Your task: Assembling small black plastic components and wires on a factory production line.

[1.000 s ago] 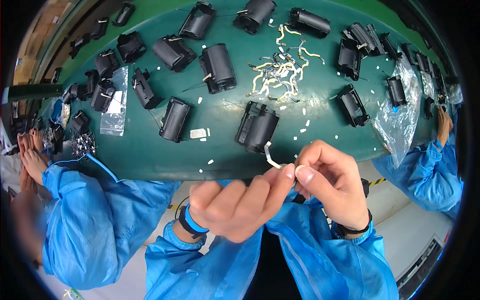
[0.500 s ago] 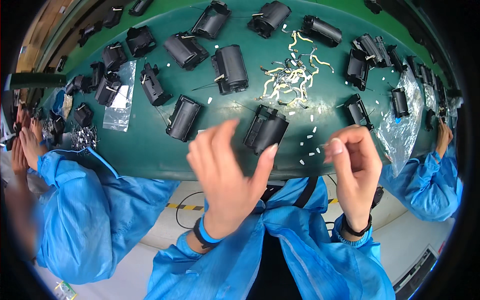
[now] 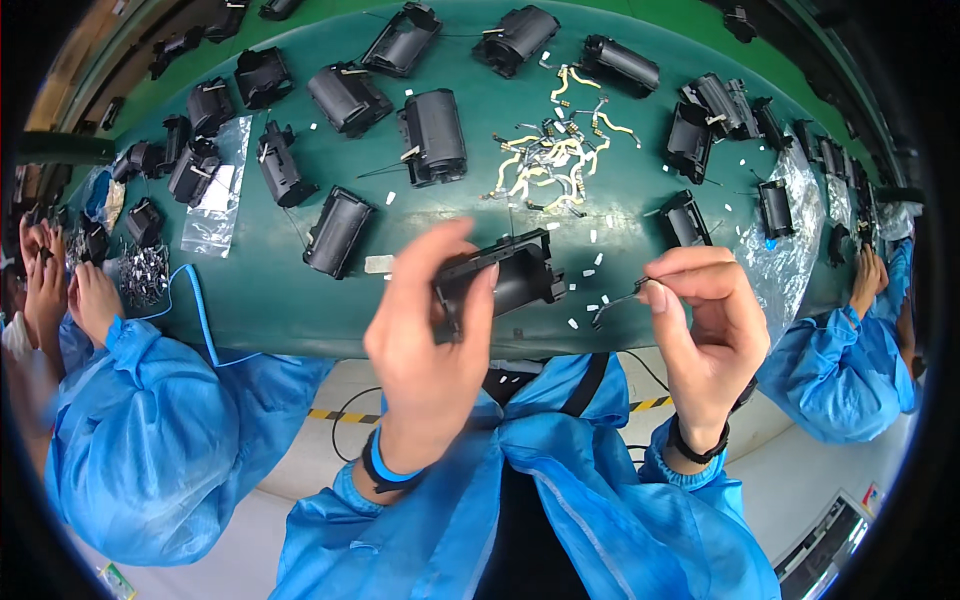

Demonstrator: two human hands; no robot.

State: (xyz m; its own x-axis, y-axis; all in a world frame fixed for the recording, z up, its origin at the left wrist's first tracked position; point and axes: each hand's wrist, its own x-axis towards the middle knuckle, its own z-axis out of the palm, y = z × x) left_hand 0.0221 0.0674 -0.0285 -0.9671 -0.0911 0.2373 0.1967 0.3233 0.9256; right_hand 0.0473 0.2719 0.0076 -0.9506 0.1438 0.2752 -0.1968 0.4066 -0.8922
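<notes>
Above the green table, left fingers grip a black housing (right pinch a thin strip).

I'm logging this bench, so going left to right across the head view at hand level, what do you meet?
Co-worker's blue sleeve → left hand → black housing it grips → thin dark part → right hand pinching it → another co-worker's blue sleeve.

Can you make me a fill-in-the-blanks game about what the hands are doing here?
1. The left hand holds a black plastic part over the ____ table.
2. The right hand pinches a thin ____ strip.
3. The sleeves are ____.

Missing words: green; dark; blue
</notes>
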